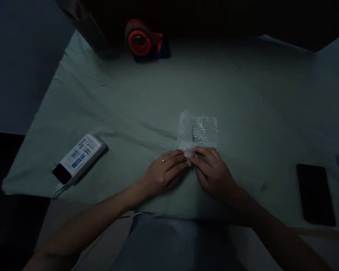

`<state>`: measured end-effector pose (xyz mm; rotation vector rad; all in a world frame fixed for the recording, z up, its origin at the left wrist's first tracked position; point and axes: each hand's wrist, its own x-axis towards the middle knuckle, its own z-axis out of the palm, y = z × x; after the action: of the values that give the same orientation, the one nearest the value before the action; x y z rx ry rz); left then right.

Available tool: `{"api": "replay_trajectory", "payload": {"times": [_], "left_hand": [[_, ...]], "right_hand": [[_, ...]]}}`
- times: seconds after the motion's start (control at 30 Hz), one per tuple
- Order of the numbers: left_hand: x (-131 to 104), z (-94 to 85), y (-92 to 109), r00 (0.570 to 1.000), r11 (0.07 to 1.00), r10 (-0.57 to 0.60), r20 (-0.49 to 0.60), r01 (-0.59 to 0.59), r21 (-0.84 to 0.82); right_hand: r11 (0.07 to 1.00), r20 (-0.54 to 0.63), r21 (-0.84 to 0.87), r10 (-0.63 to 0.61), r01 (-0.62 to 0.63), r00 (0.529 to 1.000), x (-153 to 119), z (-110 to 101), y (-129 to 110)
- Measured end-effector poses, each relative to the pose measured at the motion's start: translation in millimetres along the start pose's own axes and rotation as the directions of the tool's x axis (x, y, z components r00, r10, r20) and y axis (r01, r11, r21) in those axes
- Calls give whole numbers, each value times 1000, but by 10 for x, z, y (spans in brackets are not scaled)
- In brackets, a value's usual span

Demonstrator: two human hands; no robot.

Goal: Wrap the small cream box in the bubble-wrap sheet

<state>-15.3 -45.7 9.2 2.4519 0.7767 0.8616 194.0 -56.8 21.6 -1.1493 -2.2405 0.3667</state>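
A sheet of clear bubble wrap (204,131) lies on the pale green cloth in the middle of the head view. Its near end is bunched up between my two hands. My left hand (165,171) grips the bunched part from the left, fingers closed, a ring on one finger. From the right, my right hand (213,169) pinches the same part with bent fingers; a small shiny spot shows on it. Whether anything lies inside the folded wrap, I cannot tell.
A white power bank (80,158) with a cable lies at the left. Behind stands a red tape dispenser (139,42). A black phone (315,194) lies at the right, near the front edge of the cloth (257,94). Dark furniture bounds the back.
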Motion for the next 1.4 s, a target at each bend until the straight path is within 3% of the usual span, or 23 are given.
{"api": "replay_trajectory", "payload": {"times": [0.07, 0.13, 0.23, 0.3, 0.4, 0.5, 0.63, 0.77, 0.87, 1.0, 1.13, 1.27, 1.33, 1.4], "left_hand": [[3, 26, -48, 999, 998, 41, 14, -42, 45], [42, 48, -71, 998, 996, 58, 7, -58, 69], [121, 67, -76, 998, 995, 59, -3, -58, 76], [156, 74, -68, 999, 997, 33, 4, -33, 67], [168, 82, -46, 1000, 999, -9, 5, 9, 50], [160, 84, -24, 1000, 998, -3, -6, 4, 67], [164, 89, -15, 1000, 996, 9, -4, -9, 89], [178, 106, -29, 999, 994, 30, -36, -26, 107], [180, 122, -37, 998, 993, 47, -37, -43, 111], [174, 134, -29, 998, 992, 44, -40, -39, 117], [174, 124, -13, 999, 994, 26, -45, -21, 106], [173, 118, -12, 998, 995, 26, -55, -21, 98], [169, 124, -15, 998, 995, 22, -52, -17, 101], [167, 132, -16, 999, 994, 12, -44, -8, 106]], "right_hand": [[993, -49, -3, 119, -119, 992, -17, -100, -1], [945, -118, -7, 325, -328, 938, -71, -244, 20], [760, -26, -52, 647, -647, 762, -210, -421, 83], [656, 87, -65, 754, -752, 651, -308, -441, 125], [528, 176, 166, 815, -833, 552, -386, -318, 158], [333, 165, 474, 876, -815, 454, -339, -150, 159], [157, 197, 607, 920, -779, 338, -203, -69, 120], [105, 313, 569, 890, -815, 332, -157, -117, 66], [168, 346, 470, 868, -867, 356, -162, -160, 47], [352, 264, 290, 864, -890, 428, -147, -190, 49], [387, 222, 189, 878, -903, 423, -114, -188, 78], [486, 126, 29, 865, -874, 485, -79, -131, 114], [515, 106, 28, 851, -857, 514, -65, -89, 126], [501, 96, 143, 851, -854, 516, -55, -57, 136]]}}
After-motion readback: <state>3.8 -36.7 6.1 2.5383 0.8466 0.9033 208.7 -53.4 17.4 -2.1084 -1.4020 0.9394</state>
